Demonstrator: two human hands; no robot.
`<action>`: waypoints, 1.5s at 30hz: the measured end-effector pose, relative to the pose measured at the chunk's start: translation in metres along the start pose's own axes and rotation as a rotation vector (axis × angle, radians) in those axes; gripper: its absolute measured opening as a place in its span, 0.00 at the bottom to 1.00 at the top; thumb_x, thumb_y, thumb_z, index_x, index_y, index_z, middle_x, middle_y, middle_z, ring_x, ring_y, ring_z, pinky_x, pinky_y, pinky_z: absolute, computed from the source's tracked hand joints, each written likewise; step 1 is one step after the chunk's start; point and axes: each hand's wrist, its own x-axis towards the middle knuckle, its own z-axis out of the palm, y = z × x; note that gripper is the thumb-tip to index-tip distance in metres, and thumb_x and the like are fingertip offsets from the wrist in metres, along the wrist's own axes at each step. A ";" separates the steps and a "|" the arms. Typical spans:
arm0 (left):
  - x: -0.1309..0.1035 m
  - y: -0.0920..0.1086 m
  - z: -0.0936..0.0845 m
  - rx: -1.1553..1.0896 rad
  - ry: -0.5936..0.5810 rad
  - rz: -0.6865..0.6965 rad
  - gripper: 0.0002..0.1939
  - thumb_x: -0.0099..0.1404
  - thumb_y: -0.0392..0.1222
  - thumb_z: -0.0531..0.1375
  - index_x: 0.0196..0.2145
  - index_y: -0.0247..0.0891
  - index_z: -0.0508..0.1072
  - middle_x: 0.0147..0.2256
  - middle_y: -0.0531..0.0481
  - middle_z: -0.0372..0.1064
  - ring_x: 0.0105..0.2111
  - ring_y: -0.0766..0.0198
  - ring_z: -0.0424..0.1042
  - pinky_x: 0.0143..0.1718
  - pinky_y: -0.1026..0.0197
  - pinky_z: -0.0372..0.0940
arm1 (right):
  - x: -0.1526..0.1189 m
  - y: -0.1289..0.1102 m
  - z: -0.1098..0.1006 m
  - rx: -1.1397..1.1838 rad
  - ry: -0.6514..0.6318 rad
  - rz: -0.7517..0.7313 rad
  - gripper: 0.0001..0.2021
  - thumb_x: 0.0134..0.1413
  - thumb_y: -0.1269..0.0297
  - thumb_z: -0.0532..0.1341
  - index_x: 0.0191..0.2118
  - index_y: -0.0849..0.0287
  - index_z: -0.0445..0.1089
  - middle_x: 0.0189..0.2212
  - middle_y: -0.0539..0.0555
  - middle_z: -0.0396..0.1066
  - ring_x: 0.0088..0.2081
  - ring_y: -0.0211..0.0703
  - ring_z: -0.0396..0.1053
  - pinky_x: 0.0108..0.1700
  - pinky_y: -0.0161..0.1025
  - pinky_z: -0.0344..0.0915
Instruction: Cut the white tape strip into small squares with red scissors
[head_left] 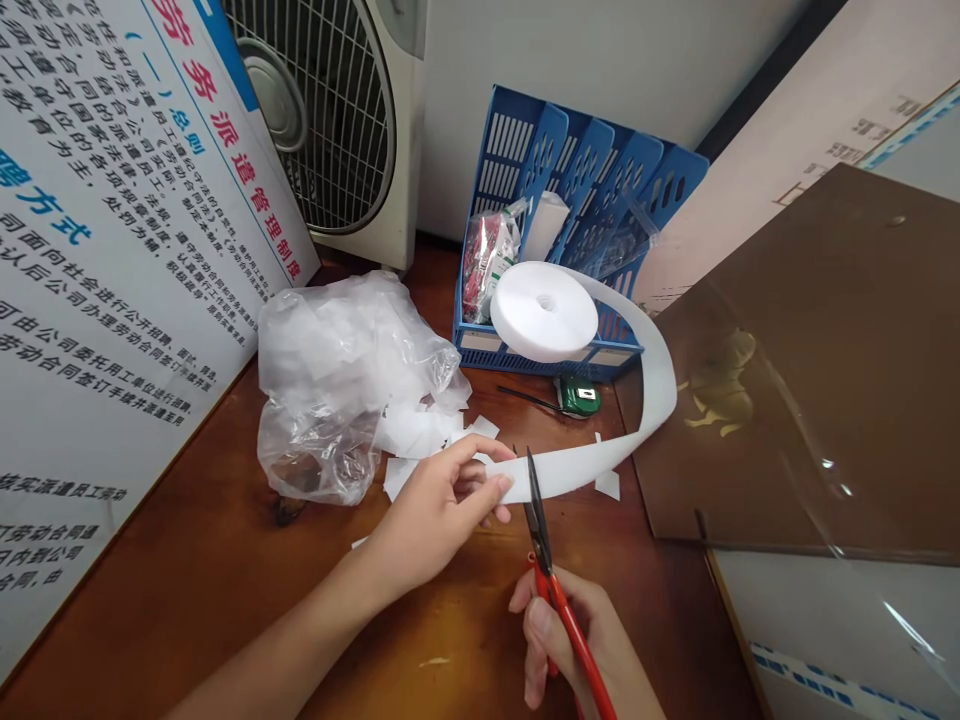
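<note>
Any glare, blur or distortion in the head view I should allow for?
Head view: bright glints streak the clear plastic at right; a soft sheen on the table; the white roll looks pale, its windings indistinct; lettering looks stretched toward the left edge.

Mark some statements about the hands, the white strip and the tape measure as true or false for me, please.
The right hand holds the scissors. True.
The left hand holds the strip near its free end. True.
The strip leads to a black roll. False: the roll is white.
The tape measure stands inside the rack. False: the tape measure lies on the table, outside the rack.
</note>
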 end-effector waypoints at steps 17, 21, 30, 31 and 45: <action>-0.001 0.002 0.000 0.099 0.011 0.010 0.13 0.72 0.50 0.58 0.49 0.42 0.69 0.27 0.53 0.71 0.32 0.61 0.73 0.36 0.62 0.61 | 0.000 0.007 0.004 0.046 0.026 0.021 0.26 0.59 0.38 0.59 0.32 0.60 0.65 0.12 0.46 0.64 0.15 0.34 0.63 0.22 0.31 0.56; -0.001 0.002 0.000 0.100 0.009 0.011 0.13 0.71 0.50 0.58 0.49 0.42 0.69 0.27 0.53 0.71 0.32 0.60 0.74 0.36 0.61 0.62 | -0.002 0.007 0.004 0.036 0.037 0.036 0.26 0.59 0.37 0.59 0.31 0.60 0.65 0.12 0.47 0.66 0.15 0.34 0.63 0.23 0.32 0.60; -0.002 0.004 -0.001 0.093 0.008 0.033 0.12 0.71 0.48 0.58 0.48 0.41 0.69 0.27 0.53 0.71 0.33 0.58 0.77 0.37 0.60 0.64 | -0.005 0.008 0.007 0.069 0.042 0.098 0.27 0.55 0.35 0.60 0.30 0.59 0.64 0.12 0.48 0.67 0.14 0.35 0.63 0.20 0.30 0.59; -0.002 0.004 -0.001 0.091 0.011 0.034 0.13 0.71 0.48 0.58 0.48 0.41 0.69 0.27 0.53 0.71 0.33 0.58 0.77 0.37 0.60 0.64 | -0.005 0.008 0.007 0.075 0.038 0.098 0.27 0.55 0.35 0.61 0.30 0.59 0.64 0.11 0.48 0.67 0.14 0.35 0.63 0.20 0.30 0.59; -0.001 0.002 -0.003 0.061 -0.014 0.000 0.12 0.71 0.48 0.58 0.48 0.41 0.69 0.28 0.53 0.71 0.34 0.59 0.76 0.38 0.60 0.64 | -0.002 0.012 0.006 0.085 -0.019 0.138 0.29 0.53 0.33 0.60 0.30 0.58 0.63 0.11 0.49 0.68 0.12 0.34 0.62 0.18 0.29 0.59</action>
